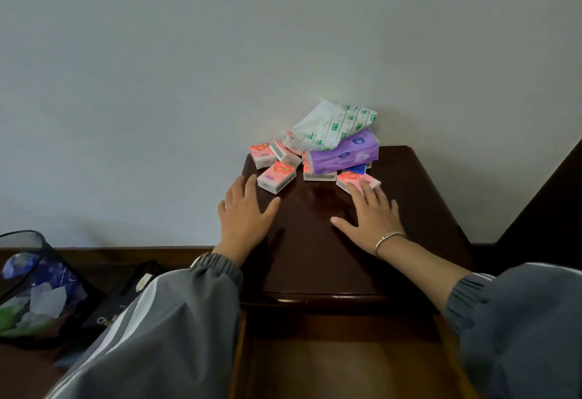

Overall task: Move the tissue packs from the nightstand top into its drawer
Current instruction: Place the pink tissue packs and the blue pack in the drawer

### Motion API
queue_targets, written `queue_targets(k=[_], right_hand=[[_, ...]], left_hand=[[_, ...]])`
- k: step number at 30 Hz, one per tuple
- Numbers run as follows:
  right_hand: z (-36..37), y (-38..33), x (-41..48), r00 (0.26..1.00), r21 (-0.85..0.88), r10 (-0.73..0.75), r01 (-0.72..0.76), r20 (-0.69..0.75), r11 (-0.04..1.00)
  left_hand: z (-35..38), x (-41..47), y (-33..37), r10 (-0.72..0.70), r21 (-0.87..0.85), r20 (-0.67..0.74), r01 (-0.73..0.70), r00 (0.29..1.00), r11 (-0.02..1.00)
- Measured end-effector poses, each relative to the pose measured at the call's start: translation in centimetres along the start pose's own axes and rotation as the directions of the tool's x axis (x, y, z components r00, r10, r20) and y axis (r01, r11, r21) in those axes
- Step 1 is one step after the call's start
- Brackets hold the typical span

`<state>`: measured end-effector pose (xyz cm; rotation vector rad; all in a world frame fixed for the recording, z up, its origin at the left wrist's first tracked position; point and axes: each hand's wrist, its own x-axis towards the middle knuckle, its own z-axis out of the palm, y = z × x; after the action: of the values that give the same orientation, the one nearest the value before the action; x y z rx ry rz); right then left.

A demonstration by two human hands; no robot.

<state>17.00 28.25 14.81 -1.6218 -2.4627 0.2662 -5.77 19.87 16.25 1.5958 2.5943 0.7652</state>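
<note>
Tissue packs [343, 153] heaped on nightstand [315, 260], right hand [371, 219] touching one

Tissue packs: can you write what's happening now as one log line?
tissue packs: piled on nightstand top | drawer: open | left hand: open, at top's left edge | right hand: open, fingertips on pink pack

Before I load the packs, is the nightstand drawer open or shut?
Open: the drawer juts out below the nightstand top, its bare wooden bottom showing.
</note>
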Motion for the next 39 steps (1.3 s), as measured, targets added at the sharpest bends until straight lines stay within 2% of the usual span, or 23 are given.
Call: queue_targets(k=[3,7,14,17,18,21,24,29,36,39], right_hand=[[0.9,-0.3,0.8,1.0,-0.035,-0.004,0.003,-0.029,0.999],[1.8,0.0,1.0,0.997,-0.051,0.003,-0.007,-0.072,0.999],[1.7,-0.3,1.0,0.997,-0.033,0.036,-0.038,-0.066,0.999],[1.5,-0.5,0.9,0.997,-0.022,0.041,-0.042,-0.065,0.999],[1.4,-0.5,0.9,0.997,-0.019,0.044,-0.045,-0.064,0.999],[1.3,-0.6,0.8,0.997,-0.014,0.039,-0.04,-0.071,0.999],[1.1,-0.7,0.7,0.996,-0.019,0.032,-0.033,-0.079,0.999],[1.0,-0.8,0.5,0.996,-0.005,0.034,-0.035,-0.083,0.999],[0.7,-0.7,0.4,0.989,0.013,0.026,-0.024,-0.146,1.0],[0.6,-0.6,0.3,0.98,0.004,0.023,-0.023,-0.197,1.0]], left_hand=[[1.4,3.0,0.0,-0.011,-0.036,-0.034,0.01,0.999,0.999],[2.8,7.4,1.0,0.041,-0.033,-0.039,-0.043,0.998,0.999],[4.4,14.5,2.2,0.036,-0.022,0.083,-0.034,0.996,0.999],[4.9,15.8,2.2,0.026,-0.074,0.147,-0.015,0.989,0.997],[5.0,16.0,2.3,0.059,-0.06,0.181,-0.049,0.982,0.997],[5.3,16.0,2.2,0.297,0.121,0.261,-0.336,0.919,0.934],[5.2,16.1,2.1,0.363,0.161,0.271,-0.414,0.891,0.896],[5.5,16.0,2.0,0.367,0.096,0.254,-0.401,0.895,0.911],[5.8,15.9,1.3,0.248,0.075,0.306,-0.283,0.919,0.956],[5.5,14.3,1.3,0.227,-0.01,0.21,-0.23,0.951,0.973]])
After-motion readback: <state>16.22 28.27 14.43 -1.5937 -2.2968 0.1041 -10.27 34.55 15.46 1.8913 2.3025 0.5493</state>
